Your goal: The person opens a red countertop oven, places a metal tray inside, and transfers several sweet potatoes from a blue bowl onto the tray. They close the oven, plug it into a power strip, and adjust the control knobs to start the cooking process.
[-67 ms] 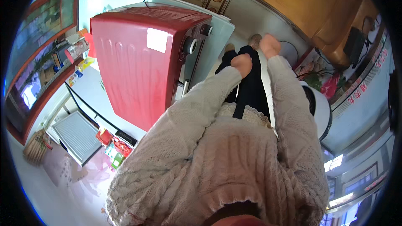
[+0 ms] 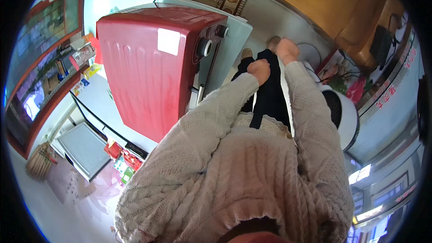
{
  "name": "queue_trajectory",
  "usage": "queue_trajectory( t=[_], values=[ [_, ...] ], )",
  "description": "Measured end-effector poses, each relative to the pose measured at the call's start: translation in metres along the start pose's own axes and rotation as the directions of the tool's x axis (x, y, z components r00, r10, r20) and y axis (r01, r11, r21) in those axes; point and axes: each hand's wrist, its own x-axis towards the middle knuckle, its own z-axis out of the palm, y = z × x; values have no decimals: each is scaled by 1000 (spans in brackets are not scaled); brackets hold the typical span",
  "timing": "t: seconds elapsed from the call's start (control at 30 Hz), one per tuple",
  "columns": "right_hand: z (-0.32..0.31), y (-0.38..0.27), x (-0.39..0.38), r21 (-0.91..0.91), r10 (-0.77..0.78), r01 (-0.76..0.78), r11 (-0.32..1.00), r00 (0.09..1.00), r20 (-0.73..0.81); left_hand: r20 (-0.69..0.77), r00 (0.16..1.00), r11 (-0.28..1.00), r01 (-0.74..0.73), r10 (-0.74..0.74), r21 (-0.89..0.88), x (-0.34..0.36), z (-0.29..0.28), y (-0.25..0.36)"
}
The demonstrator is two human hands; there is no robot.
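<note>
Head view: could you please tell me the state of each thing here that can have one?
Left bare hand, curled shut, grip looks empty
Right bare hand, curled shut, grip looks empty
Red ribbed metal oven, standing on the pale glassy table; door state unclear
White square label, stuck flat on the oven
Round black-and-silver knob, setting unreadable

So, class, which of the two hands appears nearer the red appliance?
The left hand, seen against the dark trousers; the right hand appears farther from the red appliance.
</note>
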Motion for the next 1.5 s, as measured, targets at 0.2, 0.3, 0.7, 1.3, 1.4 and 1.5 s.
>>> queue_trajectory(
  t=[0.2, 0.3, 0.7, 1.3, 1.4, 1.5],
  values=[
    [128, 11, -102, 22, 56, -60, 998, 989, 137, 38, 989, 978, -147, 143, 146, -63, 93, -50],
    [175, 27, -157, 24, 82, -92, 995, 958, 276, 116, 993, 989, -7, -10, 147, -83, 151, -74],
    [291, 134, -307, -26, 30, -25, 999, 978, 206, 70, 987, 989, 146, -145, -1, -220, 157, -66],
    [341, 169, -348, 528, 34, -43, 848, 999, 27, 12, 969, 851, 223, -247, -476, -289, 277, -59],
    [302, 106, -311, 819, 28, 122, 561, 986, -165, 558, 753, -131, 551, -349, -824, -238, 239, -16],
    [293, 77, -292, 911, -126, 229, 343, 972, -197, 731, 674, -516, 591, -107, -620, -207, 225, -4]
  ],
)
